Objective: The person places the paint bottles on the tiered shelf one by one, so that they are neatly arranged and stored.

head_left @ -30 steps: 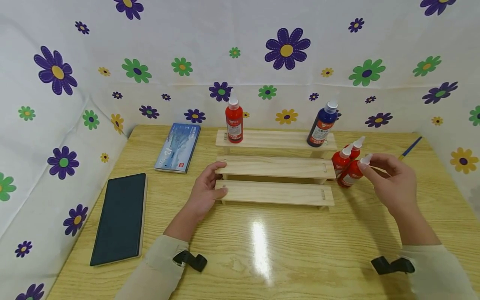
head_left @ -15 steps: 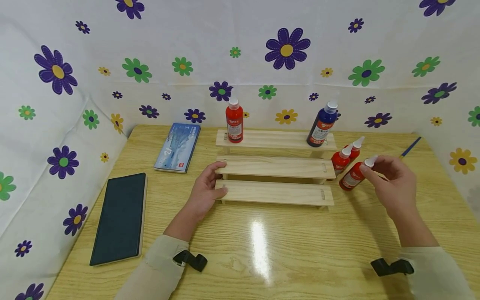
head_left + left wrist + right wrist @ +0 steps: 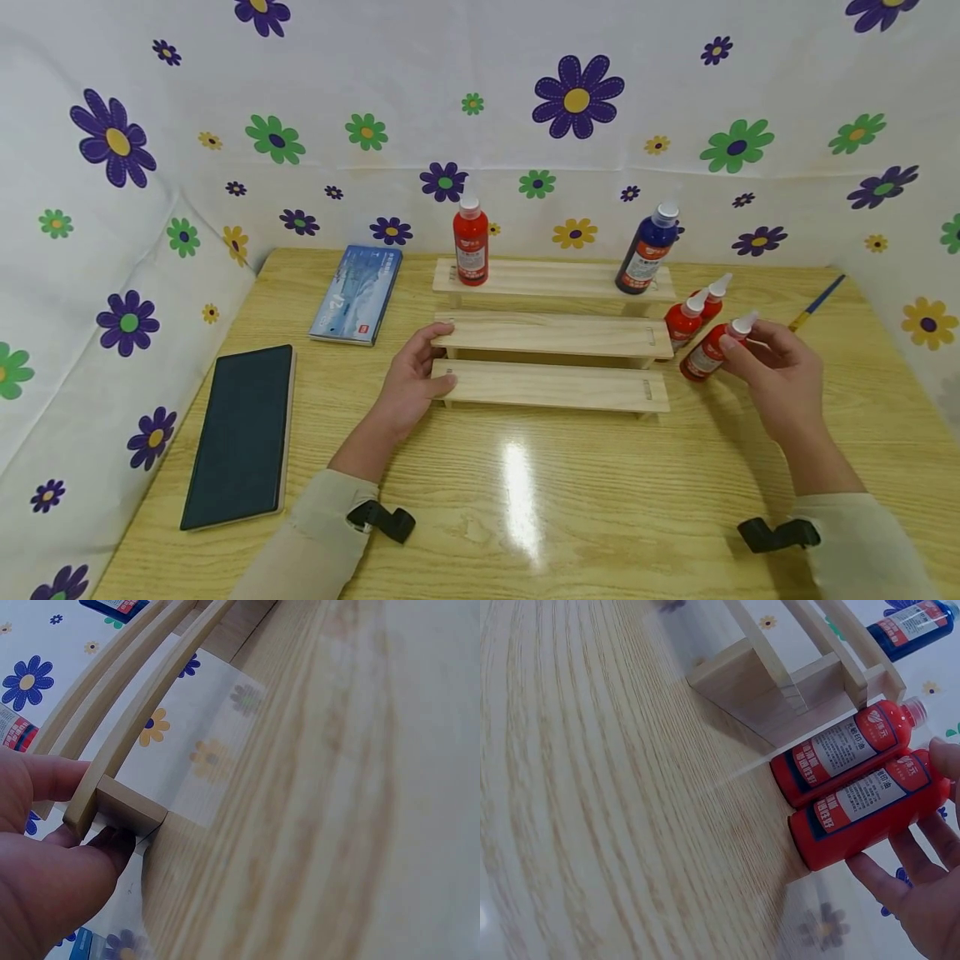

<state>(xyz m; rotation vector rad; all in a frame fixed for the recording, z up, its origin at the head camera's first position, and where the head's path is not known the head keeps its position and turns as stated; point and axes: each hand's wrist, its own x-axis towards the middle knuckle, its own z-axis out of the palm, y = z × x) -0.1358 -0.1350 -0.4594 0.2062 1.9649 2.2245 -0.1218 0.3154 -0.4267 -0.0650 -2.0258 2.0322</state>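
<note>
**Red bottle being gripped beside the stepped rack**

The red bottle point(image 3: 703, 355) is being pinched near its neck by the right hand point(image 3: 776, 377), on the table just right of the wooden rack point(image 3: 551, 337). The rack's left end is being grasped by the left hand point(image 3: 411, 385). A straight lift is being advised, so the neighbouring red bottles point(image 3: 684, 320) are not being toppled.

A wooden table point(image 3: 525, 500) bore a three-tier wooden rack point(image 3: 555, 337), a dark notebook point(image 3: 240, 437), a blue booklet point(image 3: 356, 293), red bottles point(image 3: 684, 321) and a paintbrush point(image 3: 817, 302)
</note>
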